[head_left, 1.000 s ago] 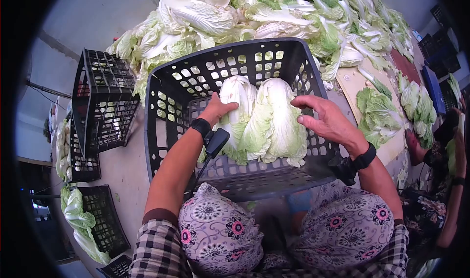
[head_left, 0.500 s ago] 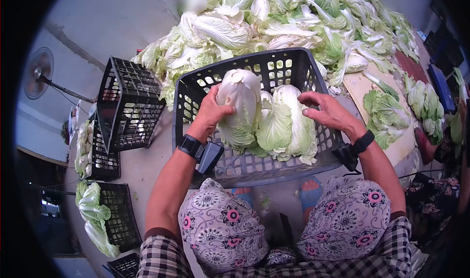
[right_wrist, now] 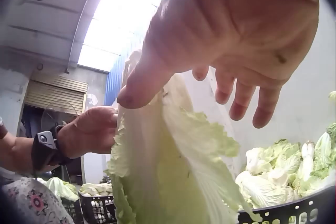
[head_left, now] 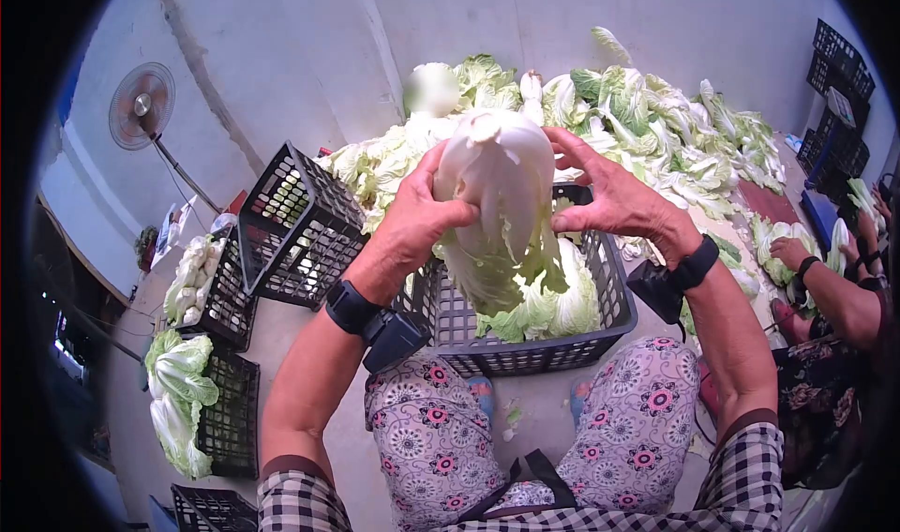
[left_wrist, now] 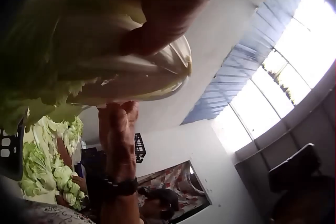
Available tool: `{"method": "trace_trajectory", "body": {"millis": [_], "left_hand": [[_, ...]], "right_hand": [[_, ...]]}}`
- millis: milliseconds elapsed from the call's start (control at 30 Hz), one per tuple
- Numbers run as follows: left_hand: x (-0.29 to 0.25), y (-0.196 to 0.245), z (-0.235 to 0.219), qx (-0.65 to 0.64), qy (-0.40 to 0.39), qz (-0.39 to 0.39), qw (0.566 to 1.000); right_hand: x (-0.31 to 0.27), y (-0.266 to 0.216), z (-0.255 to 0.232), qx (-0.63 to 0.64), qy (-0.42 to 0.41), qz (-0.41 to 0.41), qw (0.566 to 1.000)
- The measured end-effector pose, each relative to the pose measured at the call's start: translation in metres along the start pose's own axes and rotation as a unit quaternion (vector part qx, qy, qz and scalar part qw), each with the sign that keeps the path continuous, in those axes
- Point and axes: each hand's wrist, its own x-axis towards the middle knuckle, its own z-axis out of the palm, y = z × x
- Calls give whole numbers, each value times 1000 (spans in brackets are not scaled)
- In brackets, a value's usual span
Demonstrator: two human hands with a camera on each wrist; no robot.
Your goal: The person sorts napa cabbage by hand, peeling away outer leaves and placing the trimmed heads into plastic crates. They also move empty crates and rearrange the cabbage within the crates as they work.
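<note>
A napa cabbage is raised above the black crate, its pale base tilted up toward the head camera. My left hand grips its left side, thumb across the front; the left wrist view shows this hand over the cabbage. My right hand is at the other side. In the right wrist view its thumb touches the cabbage, while the other fingers of the hand stretch out beyond it. Another cabbage lies in the crate below.
Behind the crate, a large heap of cabbages and leaves lies along the wall. Stacked black crates, a crate with a cabbage on it and a fan stand left. At right another person's arm reaches toward cabbages.
The left hand has lifted the cabbage from the crate toward the head camera. My right hand has come up beside it, and the head view has tilted up to show more wall.
</note>
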Motion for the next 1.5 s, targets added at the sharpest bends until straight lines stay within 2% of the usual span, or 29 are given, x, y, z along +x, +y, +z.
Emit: {"method": "trace_trajectory", "body": {"millis": [67, 100, 200, 233, 333, 367, 467, 567, 600, 667, 700, 800, 933, 1067, 1100, 1133, 1200, 1300, 1433, 1500], "left_hand": [[-11, 4, 7, 41, -26, 23, 999], [-15, 5, 6, 63, -37, 2, 997], [-18, -7, -2, 21, -48, -17, 998], [-18, -10, -5, 23, -75, -23, 997], [-19, -25, -5, 116, -30, -5, 993], [-15, -37, -9, 164, -10, 1, 986], [-17, -17, 2, 81, -52, -19, 995], [-9, -38, 12, 70, -56, 41, 995], [-8, -40, 13, 67, -45, 50, 995], [-4, -48, 10, 7, -28, 16, 999], [-3, -50, 9, -22, -20, 0, 1000], [-9, -49, 8, -94, -2, -2, 996], [-11, -47, 8, -118, -9, -11, 993], [-15, -48, 4, -122, -12, -15, 992], [-14, -49, 1, -130, -11, -17, 991], [-15, -52, 0, -139, -11, -20, 990], [-15, -58, -2, -163, 1, -1, 987], [-16, -61, -7, -201, 16, -9, 980], [-13, -61, -8, -229, 8, -11, 973], [-13, -64, -9, -219, 0, -17, 976]], "right_hand": [[11, -12, 11, 50, -47, -108, 992], [6, -34, 10, 58, -87, -56, 993], [4, -35, 20, 166, -121, 3, 979], [3, -35, 22, 159, -106, -5, 982], [3, -22, 24, 166, -70, 47, 983], [5, -16, 27, 159, -28, 55, 985], [5, -7, 31, 101, 83, 68, 989], [7, -14, 42, 8, 137, 56, 989], [7, -15, 43, 15, 124, 43, 991], [9, -13, 48, 34, 99, 19, 994], [8, -10, 48, 1, 41, 3, 999], [5, -7, 48, 34, 9, -30, 999], [4, -1, 45, 238, 21, 42, 970], [0, -1, 39, 165, 141, 41, 975], [3, 3, 39, 199, 191, 27, 961], [1, 2, 36, 239, 208, 56, 947], [-1, 13, 34, 205, 233, 54, 949], [-3, 21, 32, 186, 214, 62, 957], [-1, 26, 44, 166, 143, -9, 976], [-3, 15, 43, 191, 72, 5, 979]]}}
